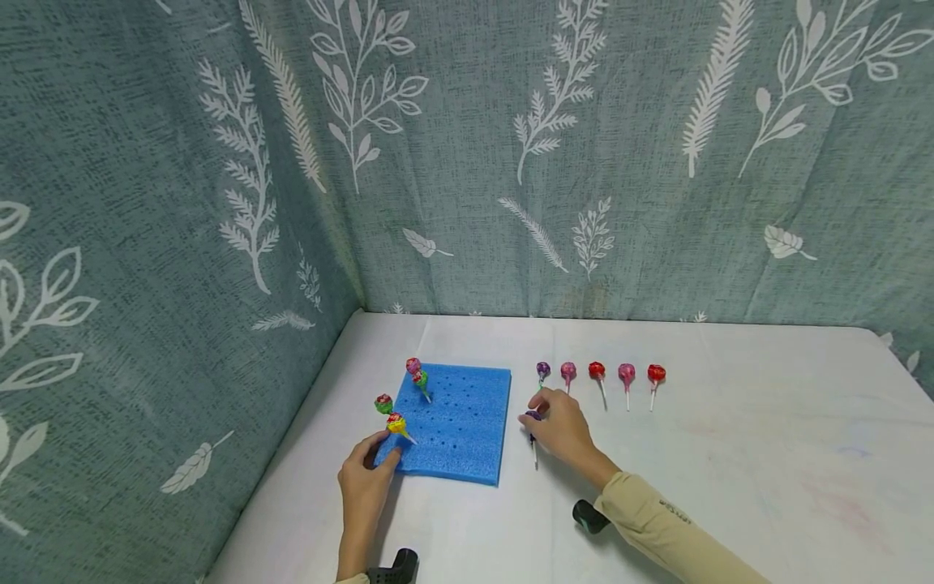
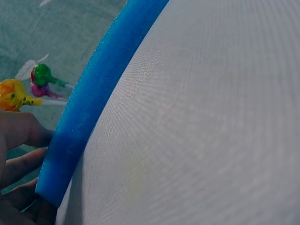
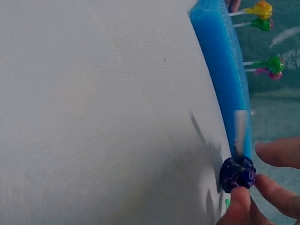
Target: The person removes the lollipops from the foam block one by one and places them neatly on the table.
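My right hand [image 1: 567,428] pinches a purple-wrapped lollipop [image 3: 237,174] by its candy head, just right of the blue foam board [image 1: 477,442]. The lollipop's white stick points toward the front of the table in the head view. Rows of small holes dot the board. Four lollipops stand in its left part: a yellow one [image 1: 396,423], a green-and-red one [image 1: 383,403], another green one [image 1: 420,378] and a pink one [image 1: 413,365]. At the board's front left corner my left hand [image 1: 367,478] grips the edge, fingers partly hidden in the left wrist view.
Behind my right hand lies a row of lollipops on the white table [image 1: 730,470]: a purple one [image 1: 543,369], a pink one [image 1: 568,371], a red one [image 1: 597,370], another pink one [image 1: 627,371] and another red one [image 1: 657,373]. A patterned curtain [image 1: 467,162] borders the back and left.
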